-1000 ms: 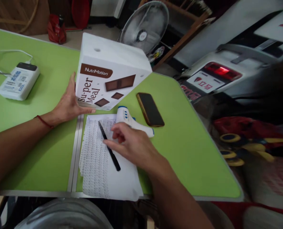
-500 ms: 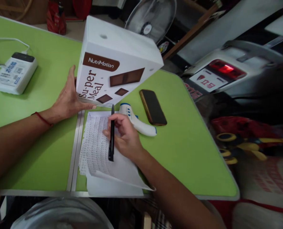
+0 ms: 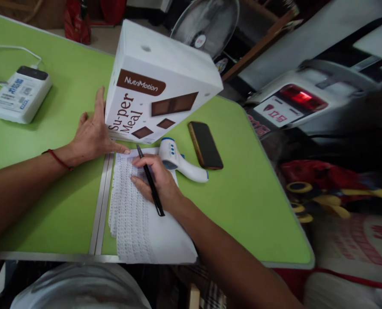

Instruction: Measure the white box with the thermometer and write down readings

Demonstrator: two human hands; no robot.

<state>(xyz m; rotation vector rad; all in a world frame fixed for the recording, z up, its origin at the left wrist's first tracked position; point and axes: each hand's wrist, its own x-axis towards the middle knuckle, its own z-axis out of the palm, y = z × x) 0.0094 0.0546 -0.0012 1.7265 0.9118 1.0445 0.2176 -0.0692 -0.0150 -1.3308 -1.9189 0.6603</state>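
Note:
My left hand point(image 3: 92, 131) is spread at the lower left edge of a white NutriMotion box point(image 3: 136, 103). Its thumb stretches along the front bottom edge, and part of the hand meets or passes behind the box's side; how firmly it touches I cannot tell. In my right hand point(image 3: 161, 180) a black pen point(image 3: 152, 184) rests slantwise, its tip end pointing up and left toward the box. That hand lies over a stack of handwritten paper sheets point(image 3: 133, 223). Just beyond it, a white and blue infrared thermometer point(image 3: 191, 169) lies partly on the paper.
A phone point(image 3: 205, 146) lies right of the thermometer on the green table point(image 3: 248, 206). At the left sits a white device point(image 3: 20, 94) with a cable. A metal seam crosses the tabletop. Behind stands a fan point(image 3: 206, 30); a scooter point(image 3: 293, 103) is at the right.
The top sheet's curled lower edge now lies flat over the stack. The pen has swung from nearly upright to a slant, and the right hand shifted slightly left. The left fingers are more spread.

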